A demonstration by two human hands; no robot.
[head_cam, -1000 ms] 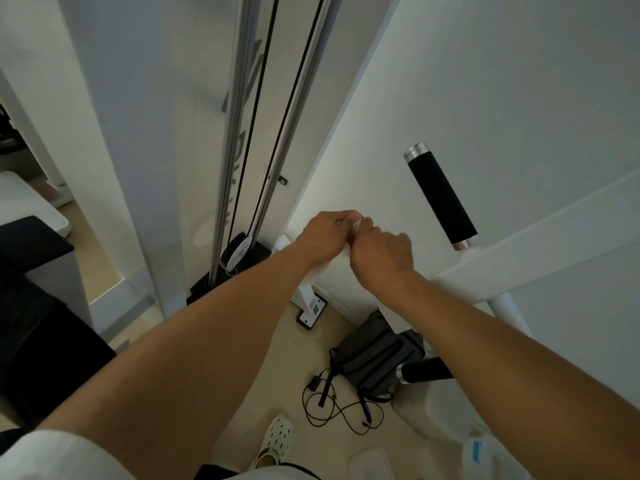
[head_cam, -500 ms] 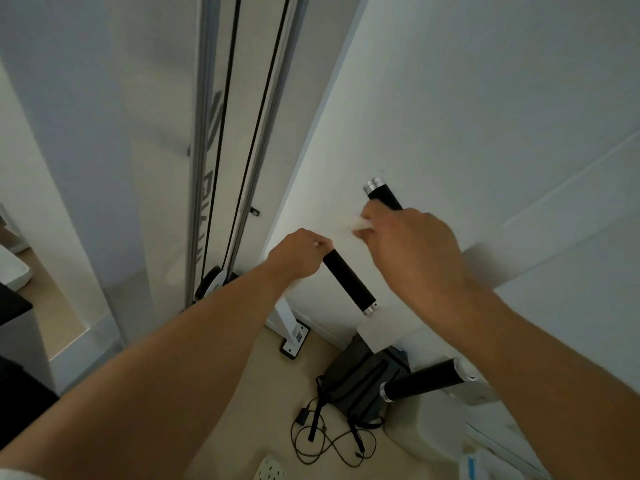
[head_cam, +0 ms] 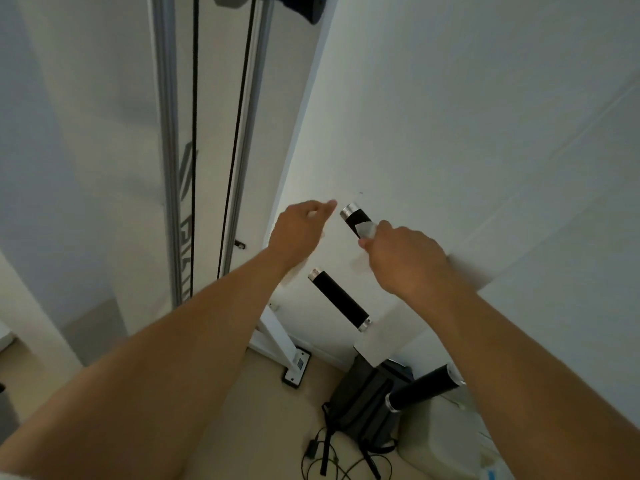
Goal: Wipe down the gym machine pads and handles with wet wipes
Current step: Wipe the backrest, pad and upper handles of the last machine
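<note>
Down on the floor a dark grey backpack (head_cam: 363, 414) slumped by the machine. Higher up, the right hand (head_cam: 405, 263) pinched a crumpled white wet wipe (head_cam: 366, 230) onto the upper black foam-grip handle with a chrome cap (head_cam: 355, 218), probably to scrub it. The left hand (head_cam: 299, 233) hung loosely spread just beside it, holding nothing.

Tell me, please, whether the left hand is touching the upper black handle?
Apart: the head view shows pale wall between the left hand and the upper black handle.
</note>
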